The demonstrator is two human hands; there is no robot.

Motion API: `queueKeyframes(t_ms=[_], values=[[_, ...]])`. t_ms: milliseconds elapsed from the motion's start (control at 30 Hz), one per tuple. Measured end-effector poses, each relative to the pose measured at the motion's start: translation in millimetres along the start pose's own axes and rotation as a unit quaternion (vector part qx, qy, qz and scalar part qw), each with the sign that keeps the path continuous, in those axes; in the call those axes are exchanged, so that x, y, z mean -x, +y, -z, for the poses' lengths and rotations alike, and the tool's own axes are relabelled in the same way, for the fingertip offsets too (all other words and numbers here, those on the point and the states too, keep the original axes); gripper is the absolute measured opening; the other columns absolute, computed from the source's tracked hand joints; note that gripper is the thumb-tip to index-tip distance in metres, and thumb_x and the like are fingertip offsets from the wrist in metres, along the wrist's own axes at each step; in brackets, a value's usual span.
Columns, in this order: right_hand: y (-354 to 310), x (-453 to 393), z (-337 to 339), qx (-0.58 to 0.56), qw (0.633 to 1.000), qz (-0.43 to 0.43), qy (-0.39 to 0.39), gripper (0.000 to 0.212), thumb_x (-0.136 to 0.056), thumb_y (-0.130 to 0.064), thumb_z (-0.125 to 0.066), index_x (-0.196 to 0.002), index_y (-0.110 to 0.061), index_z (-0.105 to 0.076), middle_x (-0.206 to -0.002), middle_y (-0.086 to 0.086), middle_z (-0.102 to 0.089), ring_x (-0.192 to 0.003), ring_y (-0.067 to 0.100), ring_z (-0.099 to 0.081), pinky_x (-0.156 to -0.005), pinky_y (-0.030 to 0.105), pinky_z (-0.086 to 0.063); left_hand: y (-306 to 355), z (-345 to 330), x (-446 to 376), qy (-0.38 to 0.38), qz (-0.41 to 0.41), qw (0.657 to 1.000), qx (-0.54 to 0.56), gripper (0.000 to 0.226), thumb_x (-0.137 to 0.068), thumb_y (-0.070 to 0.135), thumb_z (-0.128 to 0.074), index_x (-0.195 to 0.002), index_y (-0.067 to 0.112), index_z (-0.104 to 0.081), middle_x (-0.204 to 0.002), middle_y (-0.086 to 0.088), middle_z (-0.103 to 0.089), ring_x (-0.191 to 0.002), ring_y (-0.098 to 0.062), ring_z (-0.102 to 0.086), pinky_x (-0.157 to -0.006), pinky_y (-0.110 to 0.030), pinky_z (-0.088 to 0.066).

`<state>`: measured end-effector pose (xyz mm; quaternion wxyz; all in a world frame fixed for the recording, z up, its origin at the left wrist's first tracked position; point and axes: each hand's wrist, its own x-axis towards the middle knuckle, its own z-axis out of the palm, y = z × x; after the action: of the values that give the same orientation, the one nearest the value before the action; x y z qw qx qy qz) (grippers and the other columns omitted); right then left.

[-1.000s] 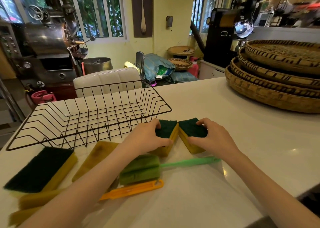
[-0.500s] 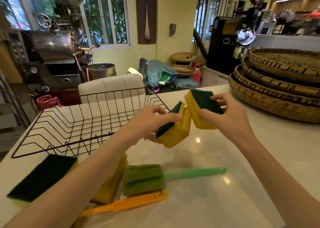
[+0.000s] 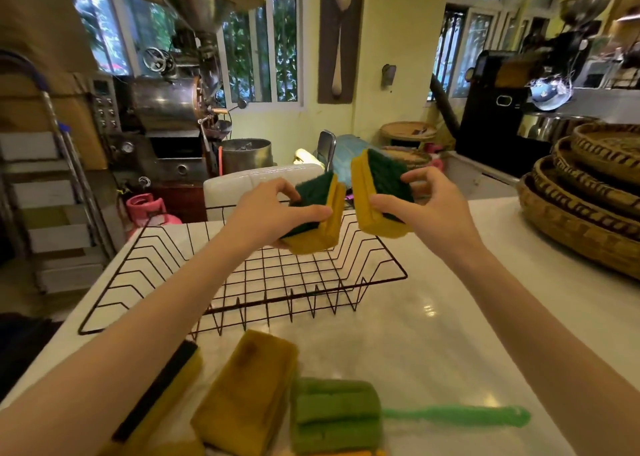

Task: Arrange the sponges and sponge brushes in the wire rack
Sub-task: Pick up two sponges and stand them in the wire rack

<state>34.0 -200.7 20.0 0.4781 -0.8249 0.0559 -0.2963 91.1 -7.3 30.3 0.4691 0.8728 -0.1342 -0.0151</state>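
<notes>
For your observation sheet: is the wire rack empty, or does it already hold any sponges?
Empty. Only bare grid shows inside the wire rack; both hands hold sponges in the air above it.

Both bare forearms reach forward, the left hand (image 3: 273,213) and right hand (image 3: 433,209) raised side by side, fingers and thumbs pinched closed, slightly apart.

Two bare forearms, left hand (image 3: 273,213), right hand (image 3: 429,209) (no sleeves, no rings)
</notes>
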Motion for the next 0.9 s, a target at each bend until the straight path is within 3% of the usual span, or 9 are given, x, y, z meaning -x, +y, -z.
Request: queueKeyframes(t_ms=[133,233,400,600,767,900], values=[[7.0,-21.1,-35.1,0.021,0.996,-0.035,-0.079,0.058,-0.067,-0.04,-0.075,-0.115,-0.018,-0.049,-0.105,0.0,-0.052,-0.091,0.016,-0.055,-0.067,0.026,-0.049,-28.6,2.6,-25.8,0.025,0.045,0.997,-0.064,0.053,-0.069,0.044,-0.071,-0.107,0.013,-0.051,-0.102,-0.005,-0.049,-0.096,-0.024,-0.055,-0.079,-0.045,-0.057],[13.5,-34.5,-57.3,0.074,0.987,-0.036,-0.137,0.062,-0.067,-0.041,-0.074,-0.118,-0.016,-0.048,-0.107,0.0,-0.05,-0.095,0.017,-0.052,-0.071,0.028,-0.047,-49.0,-3.3,-41.2,-0.003,0.094,0.992,-0.088,0.048,-0.069,0.046,-0.07,-0.096,0.013,-0.048,-0.099,-0.006,-0.05,-0.092,-0.024,-0.053,-0.08,-0.043,-0.056],[23.9,-55.4,-92.3,0.14,0.969,-0.044,-0.198,0.066,-0.067,-0.043,-0.074,-0.119,-0.013,-0.047,-0.12,0.008,-0.053,-0.096,0.018,-0.05,-0.077,0.031,-0.048,-64.4,-12.5,-63.3,-0.041,0.144,0.98,-0.13,0.063,-0.069,0.045,-0.071,-0.112,0.008,-0.045,-0.115,-0.013,-0.052,-0.1,-0.029,-0.054,-0.049,-0.027,-0.05],[24.1,-68.8,-113.8,0.242,0.933,-0.042,-0.263,0.057,-0.073,-0.046,-0.067,-0.112,-0.009,-0.048,-0.094,0.004,-0.049,-0.084,0.018,-0.048,-0.053,0.023,-0.037,-71.0,-22.2,-78.6,-0.074,0.168,0.967,-0.176,0.071,-0.07,0.045,-0.07,-0.122,0.007,-0.041,-0.121,-0.015,-0.051,-0.104,-0.031,-0.053,-0.062,-0.034,-0.052],[30.7,-70.3,-124.6,0.269,0.922,-0.033,-0.278,0.048,-0.075,-0.04,-0.067,-0.107,-0.01,-0.049,-0.071,-0.004,-0.041,-0.072,0.013,-0.045,-0.047,0.02,-0.032,-74.7,-27.2,-82.2,-0.055,0.131,0.966,-0.217,0.071,-0.071,0.049,-0.067,-0.121,0.005,-0.041,-0.108,-0.013,-0.052,-0.086,-0.022,-0.046,-0.054,-0.026,-0.045],[36.2,-67.9,-131.0,0.29,0.914,-0.02,-0.284,0.051,-0.075,-0.037,-0.066,-0.112,-0.009,-0.046,-0.092,0.005,-0.054,-0.081,0.018,-0.049,-0.053,0.023,-0.037,-79.8,-31.1,-81.1,-0.032,0.103,0.962,-0.253,0.071,-0.07,0.055,-0.064,-0.118,0.006,-0.043,-0.093,-0.006,-0.047,-0.082,-0.018,-0.047,-0.048,-0.02,-0.035]])
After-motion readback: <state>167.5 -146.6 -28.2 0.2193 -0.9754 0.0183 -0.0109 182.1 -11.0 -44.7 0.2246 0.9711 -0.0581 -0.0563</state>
